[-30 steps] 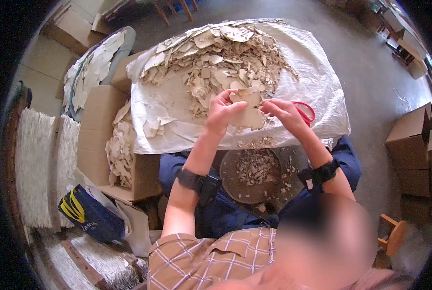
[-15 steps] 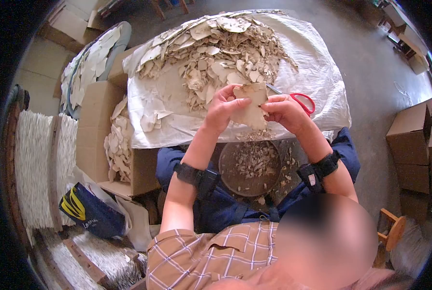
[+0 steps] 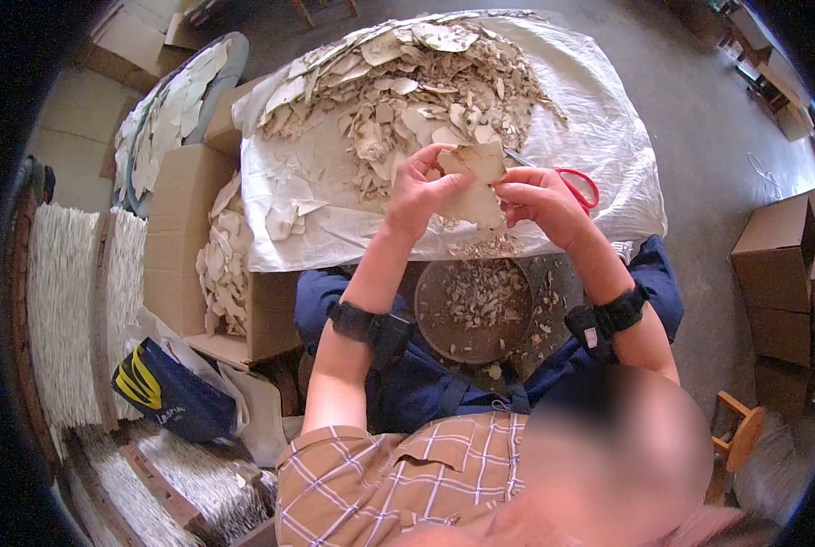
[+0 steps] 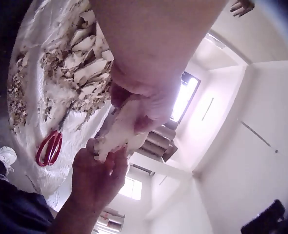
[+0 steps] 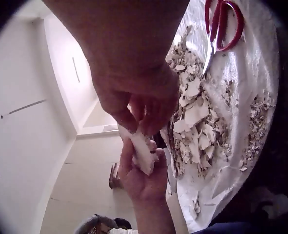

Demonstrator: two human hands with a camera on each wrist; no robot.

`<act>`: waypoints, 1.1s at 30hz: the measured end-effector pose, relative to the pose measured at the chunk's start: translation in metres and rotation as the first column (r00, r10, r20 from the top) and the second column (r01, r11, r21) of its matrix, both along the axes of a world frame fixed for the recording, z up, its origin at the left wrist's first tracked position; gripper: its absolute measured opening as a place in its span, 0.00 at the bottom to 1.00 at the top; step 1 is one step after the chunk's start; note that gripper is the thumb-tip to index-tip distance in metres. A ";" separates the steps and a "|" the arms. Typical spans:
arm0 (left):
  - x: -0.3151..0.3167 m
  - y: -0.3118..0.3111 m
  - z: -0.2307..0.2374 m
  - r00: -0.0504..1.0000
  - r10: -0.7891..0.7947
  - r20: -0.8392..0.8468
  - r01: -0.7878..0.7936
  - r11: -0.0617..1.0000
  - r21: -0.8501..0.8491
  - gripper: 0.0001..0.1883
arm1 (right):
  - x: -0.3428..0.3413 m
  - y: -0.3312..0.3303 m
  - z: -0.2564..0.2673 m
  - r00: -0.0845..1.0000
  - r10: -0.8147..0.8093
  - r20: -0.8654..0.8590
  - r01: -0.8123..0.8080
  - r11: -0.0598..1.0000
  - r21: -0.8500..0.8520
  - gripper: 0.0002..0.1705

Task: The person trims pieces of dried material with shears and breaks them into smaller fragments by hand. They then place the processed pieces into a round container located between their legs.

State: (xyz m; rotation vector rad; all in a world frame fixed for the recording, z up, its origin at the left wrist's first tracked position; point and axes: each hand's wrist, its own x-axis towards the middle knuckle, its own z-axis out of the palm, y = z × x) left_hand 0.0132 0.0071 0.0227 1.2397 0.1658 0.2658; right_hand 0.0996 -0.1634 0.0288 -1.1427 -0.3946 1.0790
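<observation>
In the head view my left hand point(image 3: 417, 193) holds a thin, flat, pale piece point(image 3: 474, 187) with ragged, brown-flecked edges, thumb across its face. My right hand point(image 3: 549, 208) pinches the same piece at its right edge between thumb and fingers. Both wrist views show it spanning the two hands above the cloth; the left wrist view has the right hand point(image 4: 97, 178) at its lower end. Red-handled scissors point(image 5: 222, 29) lie on the white cloth beside the right hand. Beyond the hands rises a heap of similar flat pieces point(image 3: 407, 100), with smaller broken bits around it.
The white cloth point(image 3: 599, 137) covers the work surface. Below its near edge, a round pan point(image 3: 430, 314) holds scraps between the knees. At left stand a cardboard box point(image 3: 172, 255) of flat pieces, a navy bag point(image 3: 175, 392) and a rimmed tray point(image 3: 234, 73). More boxes point(image 3: 772, 264) stand at right.
The head view has shifted slightly, so the cloth and heap sit higher in it. My right fingers have shifted a little along the piece's edge. The left hand still holds it.
</observation>
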 end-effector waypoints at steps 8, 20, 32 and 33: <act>-0.003 -0.012 0.005 0.987 0.146 0.067 -0.160 0.889 0.428 0.15 | -0.005 0.002 -0.010 0.957 -0.113 0.268 0.155 0.978 -0.142 0.07; -0.003 -0.011 -0.007 0.999 0.033 0.030 -0.040 0.964 0.262 0.17 | -0.009 -0.006 -0.018 0.970 -0.129 -0.204 0.122 0.991 -0.045 0.06; -0.004 -0.012 -0.010 0.996 -0.086 0.014 0.086 0.995 0.046 0.17 | -0.004 -0.015 -0.013 0.982 -0.036 -0.188 0.023 0.997 -0.075 0.07; -0.004 -0.012 -0.010 0.993 -0.116 0.018 0.115 0.993 0.029 0.17 | -0.003 -0.017 -0.014 0.981 -0.039 -0.189 0.025 0.997 -0.075 0.07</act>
